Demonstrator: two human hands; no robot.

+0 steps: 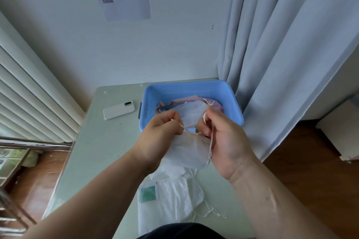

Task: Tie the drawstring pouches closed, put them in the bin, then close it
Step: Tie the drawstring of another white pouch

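A white drawstring pouch [189, 152] hangs in the air between both hands, just in front of the blue bin [151, 95]. My left hand [157, 137] pinches one end of its cord at the gathered mouth. My right hand [223, 137] grips the other cord end, which trails down past the palm. Inside the bin lie a tied white pouch [191, 110] and pink items. Several more white pouches [171, 200] are piled on the table below my arms, loose cords beside them.
The pale green table [97, 141] stands against the wall. A white phone [118, 110] lies left of the bin. Grey curtains [281, 54] hang close to the bin's right side. A radiator [29, 93] is on the left. No bin lid is visible.
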